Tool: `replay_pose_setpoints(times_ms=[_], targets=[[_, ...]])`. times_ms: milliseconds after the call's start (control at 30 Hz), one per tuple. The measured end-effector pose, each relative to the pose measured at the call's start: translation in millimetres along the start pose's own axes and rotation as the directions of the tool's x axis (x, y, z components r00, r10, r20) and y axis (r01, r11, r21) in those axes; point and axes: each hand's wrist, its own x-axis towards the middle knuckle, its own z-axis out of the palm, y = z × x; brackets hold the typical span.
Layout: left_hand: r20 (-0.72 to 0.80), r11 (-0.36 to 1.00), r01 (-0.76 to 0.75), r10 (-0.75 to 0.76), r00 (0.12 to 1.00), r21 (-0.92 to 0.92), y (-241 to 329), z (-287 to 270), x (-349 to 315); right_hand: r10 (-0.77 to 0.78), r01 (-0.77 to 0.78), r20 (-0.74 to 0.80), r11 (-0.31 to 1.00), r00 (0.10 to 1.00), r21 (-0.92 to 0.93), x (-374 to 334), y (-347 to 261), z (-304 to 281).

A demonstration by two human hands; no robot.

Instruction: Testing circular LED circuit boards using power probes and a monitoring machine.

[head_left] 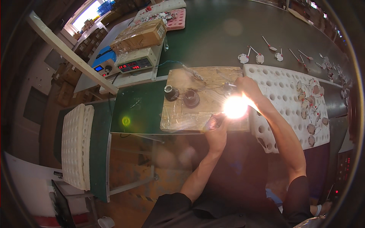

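A dazzling lit lamp part (pixel 235 107) glows over the right side of a wooden board (pixel 182 119), its outline lost in glare. My left hand (pixel 216 131) is closed at the lamp part's lower left edge, fingertips against it. Just above the glow, my right hand (pixel 249 89) has its fingers pinched together near a small pale piece at the board's wiring; what they grip is hidden. Two dark round lamp sockets, a light-rimmed one (pixel 171 92) and a brown one (pixel 191 98), stand on the board, with thin wires (pixel 209 85) running behind them.
Right of the board lies a white foam tray (pixel 281 102) with round holes, bearing several small wired lamp plates (pixel 311 102). More wired plates (pixel 259 58) lie on the green table beyond. A meter with red digits (pixel 135 65) sits at left under a cardboard box (pixel 138 36).
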Motion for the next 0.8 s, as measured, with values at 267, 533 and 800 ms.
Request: replay_pose_setpoints(times_ms=[267, 533, 800], targets=[[0.004, 0.985, -0.067, 0.067, 0.998, 0.162, 7.2, -3.3, -1.0, 0.428, -0.247, 0.042, 0.596, 0.903, -0.764, 20.5, -84.1, 12.2], [0.166, 0.989, -0.081, 0.059, 0.984, 0.127, 17.1, 5.9, -0.4, 0.247, -0.191, -0.036, 0.643, 0.968, -0.741, 5.5, -73.1, 9.6], [0.176, 0.878, -0.319, 0.272, 0.946, 0.357, 70.4, 18.3, 44.2, 0.264, -0.284, -0.104, 0.893, 0.959, -0.349, -47.1, -102.1, -44.8]])
